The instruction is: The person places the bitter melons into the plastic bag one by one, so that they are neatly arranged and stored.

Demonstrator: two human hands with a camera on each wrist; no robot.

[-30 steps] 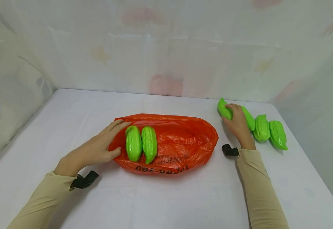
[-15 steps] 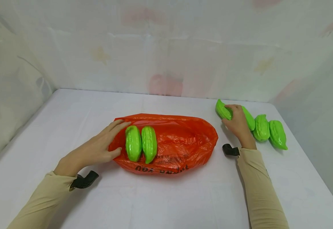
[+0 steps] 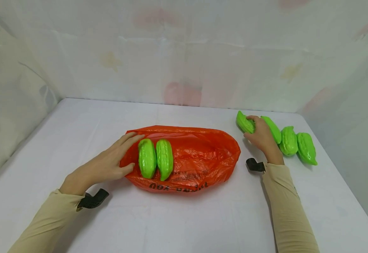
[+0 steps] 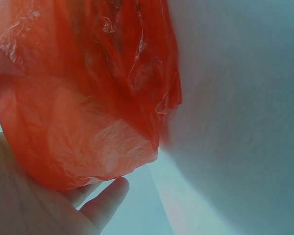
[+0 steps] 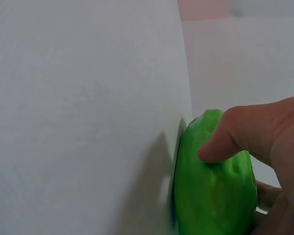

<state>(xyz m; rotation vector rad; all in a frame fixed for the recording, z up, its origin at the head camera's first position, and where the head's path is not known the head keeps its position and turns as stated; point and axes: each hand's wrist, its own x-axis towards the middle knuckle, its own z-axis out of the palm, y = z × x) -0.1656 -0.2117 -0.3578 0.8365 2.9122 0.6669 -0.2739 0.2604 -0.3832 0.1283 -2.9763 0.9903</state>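
Observation:
On the table lies a red plastic bag [image 3: 199, 151], its mouth spread wide. Two glossy green bitter melons [image 3: 147, 159] lie side by side at its left end. My left hand [image 3: 108, 161] is spread at the bag's left edge, fingers and thumb extended against the plastic; in the left wrist view the bag [image 4: 83, 112] covers part of the fingers. At the back right, my right hand [image 3: 261, 135] grips another bitter melon [image 3: 244, 123] between thumb and fingers. Seen from the right wrist, the thumb presses on this melon's ridged side [image 5: 210, 196].
Three more bitter melons lie in a row right of my right hand, the outermost one [image 3: 306, 148] near the table's right edge. A white cloth covers the table [image 3: 196, 225]. A pale patterned sheet [image 3: 184, 52] stands behind it.
My right hand has shifted the gripped bitter melon slightly left and toward me, opening a small gap from the row. My left hand and the bag stay practically where they were.

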